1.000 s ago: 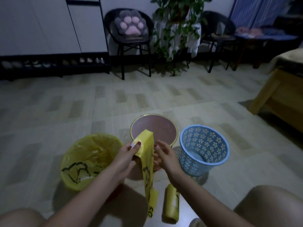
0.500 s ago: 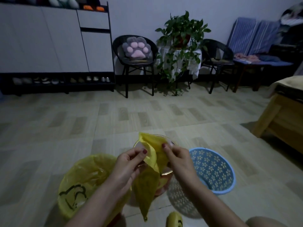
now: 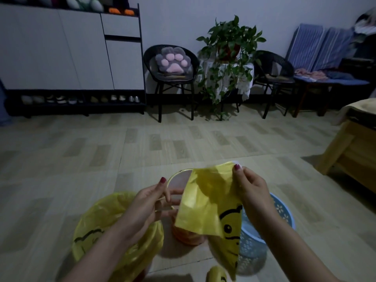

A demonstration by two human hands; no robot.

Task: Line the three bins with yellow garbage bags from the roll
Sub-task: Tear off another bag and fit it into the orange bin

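Holding a yellow garbage bag (image 3: pixel 205 202) up in the head view, the right hand (image 3: pixel 251 192) pinches its top corner between thumb and fingers. The bag hangs down, partly unfolded, with a black cartoon face printed on it. The left hand (image 3: pixel 146 206) is just beside the bag with its fingers loosely bent; if it touches the plastic, one cannot tell. Below the hands, 3 bins stand on the tiled floor (image 3: pixel 142 147): the left bin (image 3: pixel 97 231) already has a yellow liner, the middle bin (image 3: pixel 179 180) with a gold rim is behind the bag, and the blue bin (image 3: pixel 282 214) with flower pattern is at the right. The roll (image 3: pixel 216 274) lies on the floor at the bottom edge.
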